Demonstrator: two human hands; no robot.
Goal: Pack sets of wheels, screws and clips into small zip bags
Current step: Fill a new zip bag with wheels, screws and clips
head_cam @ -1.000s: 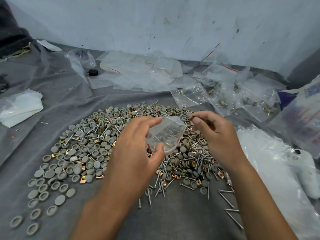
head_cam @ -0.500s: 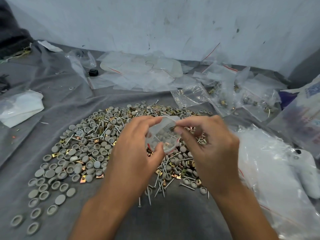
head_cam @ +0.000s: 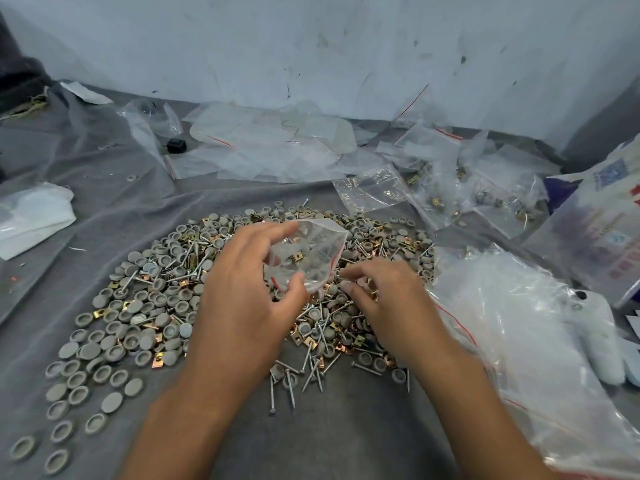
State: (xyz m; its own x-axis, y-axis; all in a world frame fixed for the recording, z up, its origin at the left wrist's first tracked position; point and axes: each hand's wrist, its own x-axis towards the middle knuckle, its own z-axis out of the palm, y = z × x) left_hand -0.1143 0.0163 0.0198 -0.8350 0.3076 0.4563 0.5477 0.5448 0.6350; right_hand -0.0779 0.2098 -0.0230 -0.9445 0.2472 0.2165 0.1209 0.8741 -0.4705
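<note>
A grey cloth covered the whole work surface below a scuffed pale wall. A wide heap of mixed parts filled the middle of it: round grey plastic wheels, thin silver screws and small square brass-coloured clips, with loose wheels trailing off toward the near left corner. To the right lay a large crumpled clear plastic sheet, and beside it a white work glove with its fingers pointing toward the near edge. At the far right stood a printed white sack bearing a blue square code and red lettering too blurred to read. Flat empty clear bags with red zip lines were spread along the wall, and a cluster of filled small zip bags sat right of them. A folded white plastic bag lay at the left edge, and a small black object rested near the far bags. Above the heap, the left hand pinched a small clear zip bag between thumb and fingers, its mouth held open, with a brass clip visible inside. Just below the bag, the right hand reached down into the heap with fingers curled over the parts; whether it gripped anything could not be told.
</note>
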